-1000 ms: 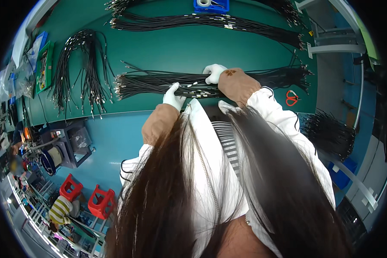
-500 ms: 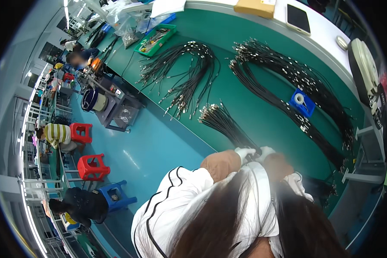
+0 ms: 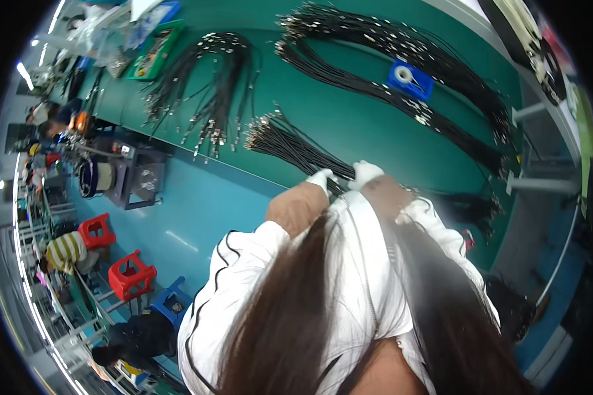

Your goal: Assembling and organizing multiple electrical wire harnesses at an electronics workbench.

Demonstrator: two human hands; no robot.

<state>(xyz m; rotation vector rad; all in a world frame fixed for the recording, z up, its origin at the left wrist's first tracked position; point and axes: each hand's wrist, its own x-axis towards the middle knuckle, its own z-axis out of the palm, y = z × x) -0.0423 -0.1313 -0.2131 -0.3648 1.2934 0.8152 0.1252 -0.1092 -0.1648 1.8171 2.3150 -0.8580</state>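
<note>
While two hands (image 3: 342, 176) grip (one) cable bundle (image 3: 290, 146).

Bare green tabletop (image 3: 349, 125) between cable bundle (image 3: 296, 148) and long cable loop (image 3: 402, 66), blue tape dispenser (image 3: 410, 80) seemingly obstructing beyond

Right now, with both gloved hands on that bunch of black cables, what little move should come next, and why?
Probably draw the cable bundle a little closer along the green table. The left hand and right hand both grip its near end at the table's edge, while its metal-tipped far end fans out loosely, so a gentle pull may gather the strands.
</note>
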